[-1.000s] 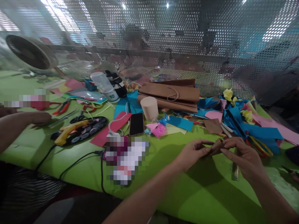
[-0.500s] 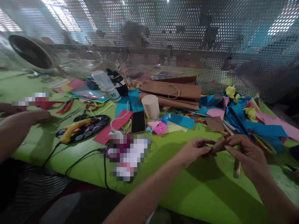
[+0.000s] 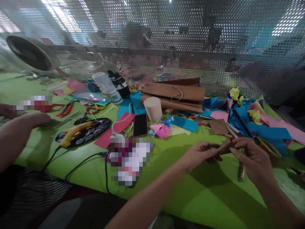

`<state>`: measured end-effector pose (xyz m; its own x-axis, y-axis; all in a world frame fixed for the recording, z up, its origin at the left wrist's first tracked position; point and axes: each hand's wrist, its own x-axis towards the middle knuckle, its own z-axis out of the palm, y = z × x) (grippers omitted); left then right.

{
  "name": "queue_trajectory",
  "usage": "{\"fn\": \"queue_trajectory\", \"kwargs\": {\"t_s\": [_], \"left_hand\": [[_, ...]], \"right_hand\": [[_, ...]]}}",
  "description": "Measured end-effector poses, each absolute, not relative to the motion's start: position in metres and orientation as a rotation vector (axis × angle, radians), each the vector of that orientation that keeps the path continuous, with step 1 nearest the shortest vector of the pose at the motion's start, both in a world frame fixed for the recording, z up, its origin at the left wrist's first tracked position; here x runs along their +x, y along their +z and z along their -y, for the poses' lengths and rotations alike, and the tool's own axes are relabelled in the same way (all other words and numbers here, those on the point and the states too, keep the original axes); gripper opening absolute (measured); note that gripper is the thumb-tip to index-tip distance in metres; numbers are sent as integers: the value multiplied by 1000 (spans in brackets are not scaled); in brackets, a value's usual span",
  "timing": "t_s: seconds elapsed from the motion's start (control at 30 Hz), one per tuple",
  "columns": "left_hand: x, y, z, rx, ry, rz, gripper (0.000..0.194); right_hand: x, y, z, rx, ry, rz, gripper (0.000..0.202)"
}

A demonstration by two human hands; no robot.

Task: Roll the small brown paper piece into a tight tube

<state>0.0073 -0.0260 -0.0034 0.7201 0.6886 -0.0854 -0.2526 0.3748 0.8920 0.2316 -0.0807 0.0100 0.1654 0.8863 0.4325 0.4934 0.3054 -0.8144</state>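
Between my two hands, over the right part of the green table [image 3: 190,197], is a small piece of brown paper [image 3: 224,147]. My left hand [image 3: 202,154] pinches its left end between thumb and fingers. The fingertips of my right hand [image 3: 249,154] are closed on its other end. Under my right hand lies a pencil [image 3: 242,173], partly hidden. A flat brown paper piece [image 3: 218,126] rests just behind my hands, with blue paper strips [image 3: 271,132] to the right.
A yellow glue gun [image 3: 75,131] lies on a black tray at left, near another person's arms [image 3: 17,130]. Centre: phone [image 3: 140,125], beige cylinder [image 3: 153,109], power strip with cables [image 3: 114,156]. Behind stand a white bottle [image 3: 107,87] and rolled brown paper [image 3: 173,93].
The view has shifted very slightly. The brown paper between my fingers has tilted a little flatter, and both hands keep nearly the same place.
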Motion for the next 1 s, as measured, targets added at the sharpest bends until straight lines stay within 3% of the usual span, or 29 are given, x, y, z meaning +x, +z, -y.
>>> {"fn": "queue_trajectory", "kwargs": {"t_s": [0.2,0.6,0.77,1.0], "left_hand": [[10,-10,27,1043,634,-513,74],[8,-4,26,1093,668,-520,63],[8,-5,26,1068,665,-543,67],[8,-5,27,1096,705,-586,52]], "right_hand": [[232,5,80,-1335,454,1472,17],[226,8,81,-1266,503,1463,17],[228,6,81,-1272,509,1484,18],[226,6,82,-1275,505,1496,15]]}}
